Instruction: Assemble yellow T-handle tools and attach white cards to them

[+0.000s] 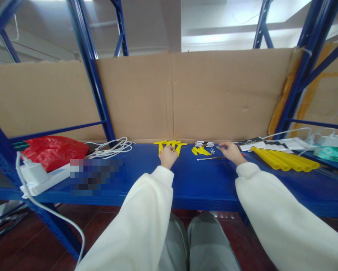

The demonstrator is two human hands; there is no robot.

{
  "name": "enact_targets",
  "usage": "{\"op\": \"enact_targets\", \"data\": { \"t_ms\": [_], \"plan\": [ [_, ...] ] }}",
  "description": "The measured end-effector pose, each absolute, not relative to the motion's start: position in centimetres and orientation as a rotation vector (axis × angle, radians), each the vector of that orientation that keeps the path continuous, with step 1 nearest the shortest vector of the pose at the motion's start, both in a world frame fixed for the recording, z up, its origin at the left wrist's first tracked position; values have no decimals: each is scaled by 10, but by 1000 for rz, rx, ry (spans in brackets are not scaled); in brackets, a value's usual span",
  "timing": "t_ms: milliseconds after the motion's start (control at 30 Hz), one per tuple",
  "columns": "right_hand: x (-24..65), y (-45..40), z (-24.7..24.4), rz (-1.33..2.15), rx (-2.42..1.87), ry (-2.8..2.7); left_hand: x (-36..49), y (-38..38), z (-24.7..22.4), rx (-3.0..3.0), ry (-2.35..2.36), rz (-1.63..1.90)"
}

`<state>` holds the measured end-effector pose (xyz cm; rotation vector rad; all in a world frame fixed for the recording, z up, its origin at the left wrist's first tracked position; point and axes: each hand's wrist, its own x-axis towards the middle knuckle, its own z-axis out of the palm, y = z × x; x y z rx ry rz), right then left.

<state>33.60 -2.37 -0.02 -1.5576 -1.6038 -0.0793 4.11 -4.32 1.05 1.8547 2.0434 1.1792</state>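
Observation:
My left hand is closed around one of several yellow T-shaped plastic parts at the back of the blue shelf. Its fingers partly hide that part. Farther right, my right hand hovers low with thumb and fingers drawn together; whatever may be between them is too small to make out. Just left of it are small scattered screws and a thin screwdriver, whose handle end the hand partly covers. Small flat yellow pieces lie between my hands, with a stack of black-and-white strips behind them.
Yellow tubes lie in a row at right, before black-and-white sheets. At left are a red plastic bag, a coiled white cable and a power strip. Cardboard walls the back between blue posts.

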Motion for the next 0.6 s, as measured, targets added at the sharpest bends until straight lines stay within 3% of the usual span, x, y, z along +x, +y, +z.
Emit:
{"op": "enact_targets", "data": {
  "t_ms": [400,600],
  "plan": [
    [344,-20,-5,-3,-1515,-1599,36,-40,2,2219,2158,638],
    [343,-23,-3,11,-1569,-1587,32,-33,-2,2250,2191,619]
  ]
}}
